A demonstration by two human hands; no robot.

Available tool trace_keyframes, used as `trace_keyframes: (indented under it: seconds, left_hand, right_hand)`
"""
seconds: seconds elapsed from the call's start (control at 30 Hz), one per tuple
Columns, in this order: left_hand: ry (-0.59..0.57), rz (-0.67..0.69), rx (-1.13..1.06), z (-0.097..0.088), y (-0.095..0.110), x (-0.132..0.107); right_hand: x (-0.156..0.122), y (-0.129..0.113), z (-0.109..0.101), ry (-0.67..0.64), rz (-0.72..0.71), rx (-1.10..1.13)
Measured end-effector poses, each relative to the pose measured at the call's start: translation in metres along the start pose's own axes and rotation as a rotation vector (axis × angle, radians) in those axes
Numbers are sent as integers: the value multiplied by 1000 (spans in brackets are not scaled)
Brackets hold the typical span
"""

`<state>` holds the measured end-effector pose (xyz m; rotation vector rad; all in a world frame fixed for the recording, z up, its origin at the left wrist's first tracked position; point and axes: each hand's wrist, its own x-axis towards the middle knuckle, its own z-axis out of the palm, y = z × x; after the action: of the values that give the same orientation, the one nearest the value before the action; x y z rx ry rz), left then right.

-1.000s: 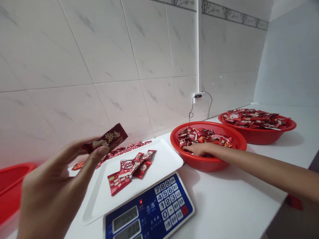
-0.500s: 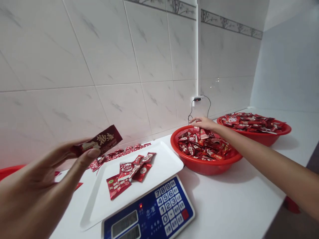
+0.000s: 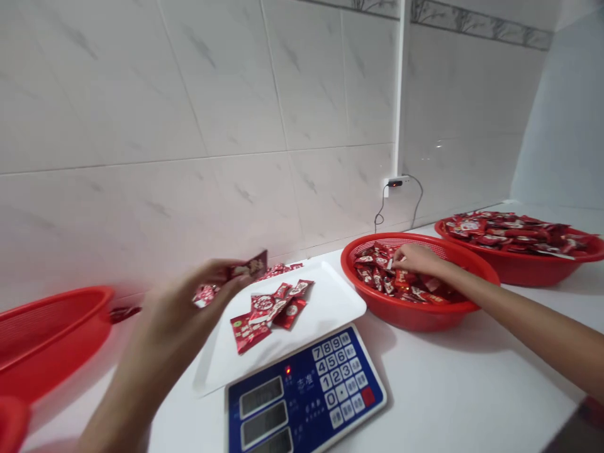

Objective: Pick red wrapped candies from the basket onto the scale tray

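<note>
Head view. The left grip [image 3: 189,302] is up over the counter [image 3: 472,390], blurred, with fingertips pressed together on a dark red packet [image 3: 250,267]. The packet sits at the very tip of that grip, held up in the air and tilted, just left of the white tray [image 3: 340,296].

To the right of the left grip and a little lower, a small pile of packets [image 3: 268,311] lies on the tray, all red wrappers, overlapping each other. Just beyond the held packet, more loose packets [image 3: 280,270] lie against the tiled wall. Below and to the right of the left grip sits the blue scale panel [image 3: 306,396], keypad facing up, a small red light [image 3: 287,370] lit. Out to the left of that grip, a red basket [image 3: 47,333] stands at the counter's edge.

Over to the right grip [image 3: 418,258]: it is down inside the near red basket [image 3: 415,314], fingers curled onto the wrapped packets [image 3: 382,277] there, and I cannot tell whether they are clamped on one. Beyond and to the right of the right grip, a second red basket [image 3: 533,267] is heaped with packets. Above and just left of the right grip, a plug [image 3: 395,183] sits in the wall with a cable hanging from it.
</note>
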<state>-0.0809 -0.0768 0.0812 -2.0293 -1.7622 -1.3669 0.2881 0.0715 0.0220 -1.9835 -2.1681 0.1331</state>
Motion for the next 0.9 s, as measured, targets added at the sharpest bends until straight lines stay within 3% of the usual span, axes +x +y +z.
trace_keyframes:
  seconds: [0.1, 0.17, 0.37, 0.5, 0.57, 0.6, 0.73, 0.9]
  left_hand:
    - [-180, 28, -16, 6, 2, 3]
    - [-236, 58, -23, 15, 1, 1]
    - [-255, 76, 35, 40, 0, -6]
    - [-146, 12, 36, 43, -7, -5]
    - [-141, 5, 41, 43, -11, -4]
    - [-165, 10, 40, 43, -13, -3]
    - [-245, 20, -48, 35, -8, -4]
    - [-87, 21, -257, 9, 19, -12]
  right_hand:
    - [-2, -4, -3, 48, 2, 44]
    - [-2, -6, -4, 93, 4, 103]
    - [4, -25, -17, 333, 71, 426]
    - [3, -52, -34, 485, 159, 1190]
    - [-5, -68, -41, 432, 188, 1539]
    - [-11, -76, -43, 375, 186, 1606]
    - [-38, -112, -44, 176, 34, 1667]
    - [-66, -163, -37, 225, -393, 1687]
